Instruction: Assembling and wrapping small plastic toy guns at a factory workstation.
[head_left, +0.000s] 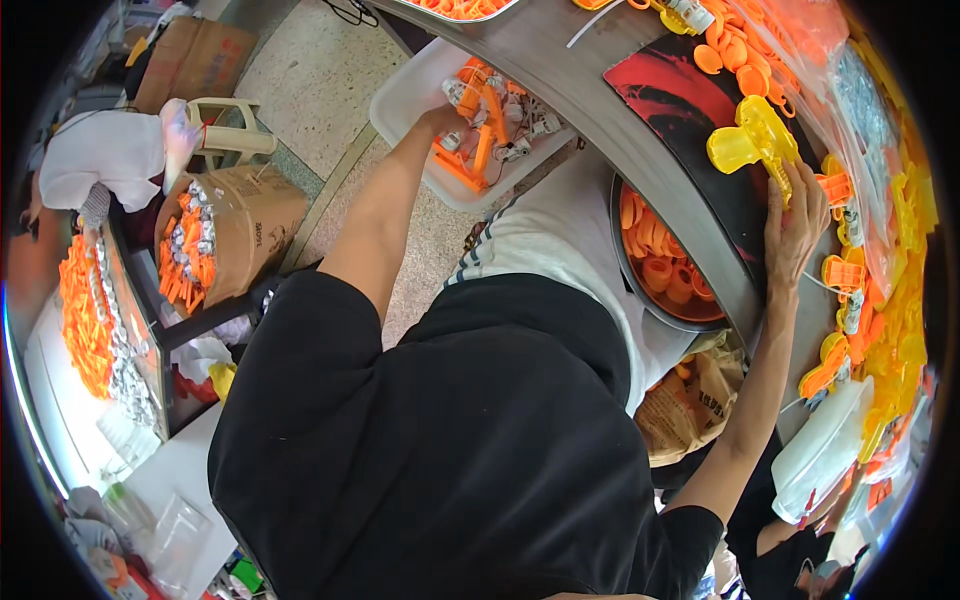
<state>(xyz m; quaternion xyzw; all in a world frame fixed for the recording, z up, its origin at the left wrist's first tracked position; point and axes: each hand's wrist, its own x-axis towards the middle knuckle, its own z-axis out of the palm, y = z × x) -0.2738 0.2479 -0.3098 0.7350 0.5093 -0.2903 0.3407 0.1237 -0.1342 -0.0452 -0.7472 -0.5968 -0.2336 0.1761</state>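
Note:
My left hand (447, 122) reaches down into a white plastic bin (397, 98) at the upper middle, among orange plastic pieces (484, 135) with white parts and thin wires. Its fingers are mostly hidden there, so what they hold cannot be made out. At the right, my right hand (797, 215) grips the near end of a translucent yellow plastic part (757, 138) with a rounded, lobed shape. That part is over a black and red mat (665, 95) on the metal table. My right wrist is close to the table's near edge.
A round pan (622, 262) of orange parts stands below the metal table edge (560, 80). Orange and yellow pieces (760, 75) heap along the table's far side. Left are a cardboard box (255, 225) of orange parts and a plastic stool (235, 140). People work nearby.

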